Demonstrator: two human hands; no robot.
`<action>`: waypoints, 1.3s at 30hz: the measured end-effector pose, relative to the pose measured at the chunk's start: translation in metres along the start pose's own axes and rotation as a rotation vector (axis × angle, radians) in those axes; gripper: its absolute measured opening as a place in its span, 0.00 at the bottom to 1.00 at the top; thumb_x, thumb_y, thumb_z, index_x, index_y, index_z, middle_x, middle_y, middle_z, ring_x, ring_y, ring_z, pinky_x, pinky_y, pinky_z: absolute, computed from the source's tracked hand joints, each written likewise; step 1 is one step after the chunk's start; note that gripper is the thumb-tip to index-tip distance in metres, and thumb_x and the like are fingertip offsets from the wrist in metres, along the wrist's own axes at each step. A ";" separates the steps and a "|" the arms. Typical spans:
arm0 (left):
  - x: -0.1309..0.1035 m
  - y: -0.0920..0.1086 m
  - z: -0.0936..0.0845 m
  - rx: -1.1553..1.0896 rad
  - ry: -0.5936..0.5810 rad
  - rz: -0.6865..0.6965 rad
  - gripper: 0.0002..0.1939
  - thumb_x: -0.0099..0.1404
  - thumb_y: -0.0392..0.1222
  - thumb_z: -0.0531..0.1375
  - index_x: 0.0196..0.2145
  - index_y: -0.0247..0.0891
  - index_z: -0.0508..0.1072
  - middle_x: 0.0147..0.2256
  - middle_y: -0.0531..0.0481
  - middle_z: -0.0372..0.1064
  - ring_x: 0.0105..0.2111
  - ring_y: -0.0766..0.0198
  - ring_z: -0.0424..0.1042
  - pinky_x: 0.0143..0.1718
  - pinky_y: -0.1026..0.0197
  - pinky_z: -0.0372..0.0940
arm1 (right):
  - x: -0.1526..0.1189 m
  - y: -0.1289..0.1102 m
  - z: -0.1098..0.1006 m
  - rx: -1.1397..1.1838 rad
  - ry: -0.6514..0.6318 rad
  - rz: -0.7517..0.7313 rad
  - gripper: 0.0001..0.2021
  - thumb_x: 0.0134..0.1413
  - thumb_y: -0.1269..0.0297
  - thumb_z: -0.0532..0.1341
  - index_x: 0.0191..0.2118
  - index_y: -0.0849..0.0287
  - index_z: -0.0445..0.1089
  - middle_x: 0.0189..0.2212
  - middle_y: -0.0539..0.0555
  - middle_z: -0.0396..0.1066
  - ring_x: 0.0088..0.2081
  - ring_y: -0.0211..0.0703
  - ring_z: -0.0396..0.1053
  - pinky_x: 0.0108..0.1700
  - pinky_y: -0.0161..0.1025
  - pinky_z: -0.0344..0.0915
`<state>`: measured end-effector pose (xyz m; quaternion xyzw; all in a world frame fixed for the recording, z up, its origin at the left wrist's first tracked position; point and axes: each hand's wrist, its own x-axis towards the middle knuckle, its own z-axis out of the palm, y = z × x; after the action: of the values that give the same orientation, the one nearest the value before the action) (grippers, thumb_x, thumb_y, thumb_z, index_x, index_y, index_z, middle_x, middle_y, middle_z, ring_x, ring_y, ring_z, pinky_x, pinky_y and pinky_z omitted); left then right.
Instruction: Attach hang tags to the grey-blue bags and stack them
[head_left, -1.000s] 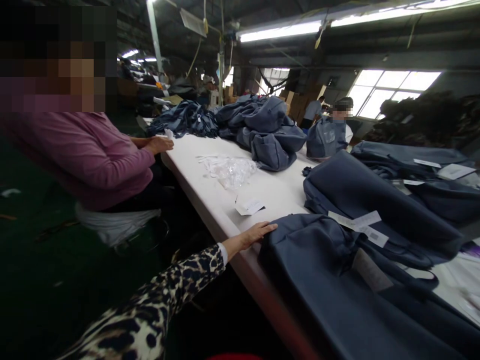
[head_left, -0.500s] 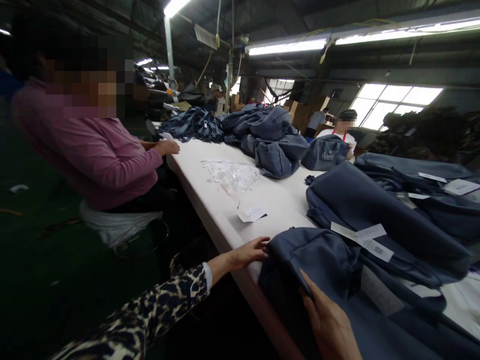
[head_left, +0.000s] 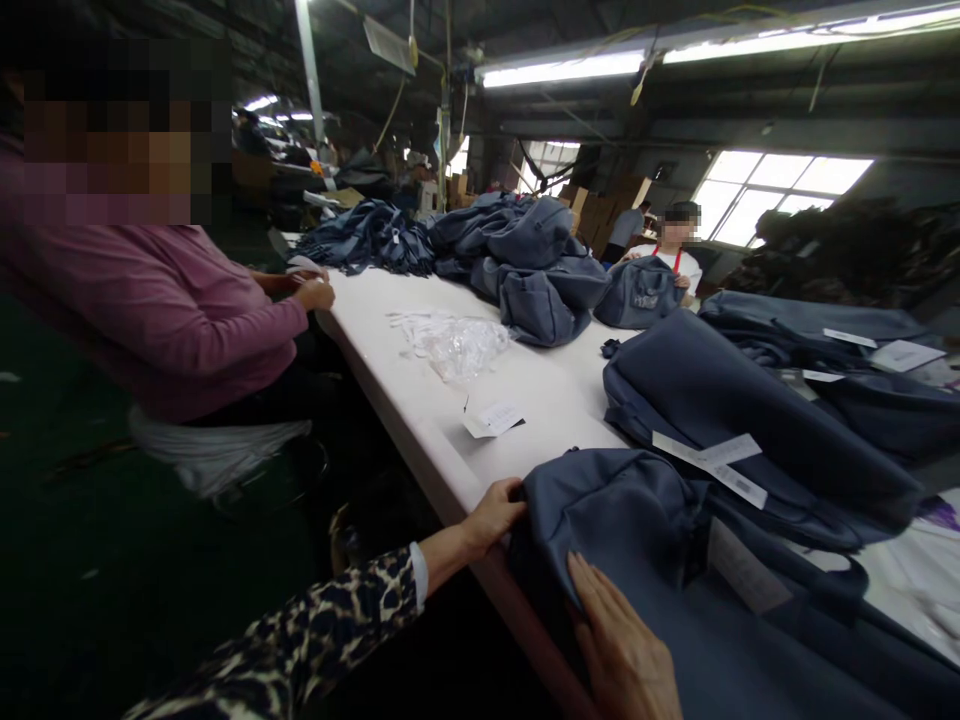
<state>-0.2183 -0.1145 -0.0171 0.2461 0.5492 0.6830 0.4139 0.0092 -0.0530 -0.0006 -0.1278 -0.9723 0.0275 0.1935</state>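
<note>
Gripping the near-edge corner of the navy backpack (head_left: 637, 520), the left hand (head_left: 491, 515) is curling its fingers closed, while the right hand (head_left: 622, 650), newly arrived, is pressing flat, fingers spread, steadying it on the desk (head_left: 450, 420).

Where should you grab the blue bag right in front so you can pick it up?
Probably by the near corner of the blue bag, coming in from the table edge. That corner bulges up in soft folds and hangs over the edge, so fingers can pinch it. The left hand already grips there; the right hand lies flat on the cloth beside it.
</note>
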 end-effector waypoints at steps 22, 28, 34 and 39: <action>0.013 -0.003 0.058 1.567 -0.660 0.882 0.30 0.71 0.58 0.49 0.67 0.50 0.52 0.67 0.47 0.51 0.67 0.54 0.47 0.67 0.40 0.35 | -0.091 0.037 -0.070 0.054 -0.381 0.351 0.31 0.63 0.41 0.49 0.68 0.43 0.48 0.68 0.50 0.50 0.68 0.54 0.48 0.66 0.60 0.47; 0.011 -0.004 0.058 1.681 -0.656 0.892 0.31 0.71 0.59 0.47 0.68 0.50 0.48 0.68 0.49 0.48 0.68 0.54 0.47 0.66 0.40 0.38 | -0.237 0.109 -0.107 -0.294 -0.218 0.681 0.27 0.66 0.48 0.48 0.68 0.45 0.50 0.69 0.50 0.47 0.69 0.54 0.41 0.67 0.60 0.39; 0.014 -0.004 0.061 1.794 -0.665 0.905 0.31 0.72 0.55 0.47 0.68 0.48 0.47 0.68 0.48 0.47 0.68 0.52 0.46 0.66 0.37 0.38 | -0.249 0.106 -0.094 -0.239 -0.167 0.705 0.27 0.67 0.50 0.47 0.69 0.44 0.47 0.69 0.49 0.45 0.70 0.52 0.41 0.67 0.61 0.36; -0.036 0.003 0.102 1.769 -0.673 1.043 0.21 0.72 0.45 0.46 0.58 0.42 0.68 0.60 0.41 0.64 0.59 0.47 0.62 0.63 0.31 0.43 | -0.249 0.104 -0.098 -0.198 -0.136 0.712 0.26 0.67 0.49 0.47 0.67 0.47 0.51 0.69 0.51 0.47 0.70 0.51 0.41 0.67 0.60 0.36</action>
<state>-0.1186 -0.0892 0.0179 0.8363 0.5334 0.0337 -0.1226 0.2934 -0.0167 -0.0124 -0.4740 -0.8755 0.0074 0.0936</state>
